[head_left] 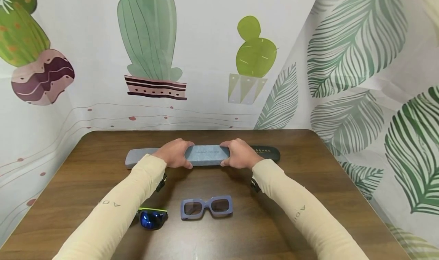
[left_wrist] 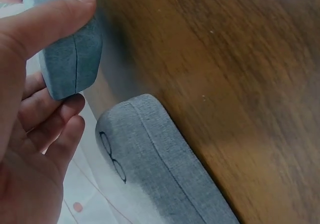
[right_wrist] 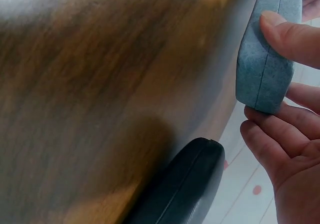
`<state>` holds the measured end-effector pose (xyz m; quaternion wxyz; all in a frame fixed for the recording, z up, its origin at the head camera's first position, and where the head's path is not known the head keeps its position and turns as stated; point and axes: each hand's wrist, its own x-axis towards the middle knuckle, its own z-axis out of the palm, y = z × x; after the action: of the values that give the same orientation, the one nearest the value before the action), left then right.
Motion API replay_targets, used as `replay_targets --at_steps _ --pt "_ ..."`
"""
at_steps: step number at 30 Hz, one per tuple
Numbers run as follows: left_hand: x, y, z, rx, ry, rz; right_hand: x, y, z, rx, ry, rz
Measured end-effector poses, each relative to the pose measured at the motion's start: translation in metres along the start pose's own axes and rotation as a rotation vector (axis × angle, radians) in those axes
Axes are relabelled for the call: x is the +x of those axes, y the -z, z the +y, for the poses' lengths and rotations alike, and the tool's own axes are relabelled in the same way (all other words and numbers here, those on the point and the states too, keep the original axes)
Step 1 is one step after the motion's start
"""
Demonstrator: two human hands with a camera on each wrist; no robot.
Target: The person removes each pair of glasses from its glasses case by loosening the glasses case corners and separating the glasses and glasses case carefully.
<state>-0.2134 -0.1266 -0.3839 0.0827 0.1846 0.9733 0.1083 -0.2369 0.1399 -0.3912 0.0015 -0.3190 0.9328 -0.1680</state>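
Note:
Both hands hold a blue-grey glasses case (head_left: 207, 157) with lettering on its lid, at the back of the table. My left hand (head_left: 174, 153) grips its left end and my right hand (head_left: 241, 153) its right end. In each wrist view the thumb lies on the front side of the case (left_wrist: 75, 58) and the fingers curl round the far side. A grey case (left_wrist: 155, 159) with a small glasses print lies beside the left hand. Beside the right hand is a black case (right_wrist: 187, 184) with gold lettering in the head view.
Purple-framed sunglasses (head_left: 206, 207) lie on the brown wooden table (head_left: 260, 222), nearer the front. To their left are sport sunglasses (head_left: 153, 218) with blue lenses, partly hidden by the left sleeve. A cloth printed with cacti and leaves (head_left: 205, 62) hangs behind the table.

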Motion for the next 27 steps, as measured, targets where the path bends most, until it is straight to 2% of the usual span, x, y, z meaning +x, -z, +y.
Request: replay_targets --at_steps 7,27 --pt "0.001 -0.005 -0.002 0.045 -0.007 -0.004 0.002 -0.007 0.002 -0.023 -0.016 -0.022" --pt "0.004 -0.010 -0.003 0.052 0.007 -0.037 0.004 -0.015 0.003 -0.004 -0.026 -0.058"
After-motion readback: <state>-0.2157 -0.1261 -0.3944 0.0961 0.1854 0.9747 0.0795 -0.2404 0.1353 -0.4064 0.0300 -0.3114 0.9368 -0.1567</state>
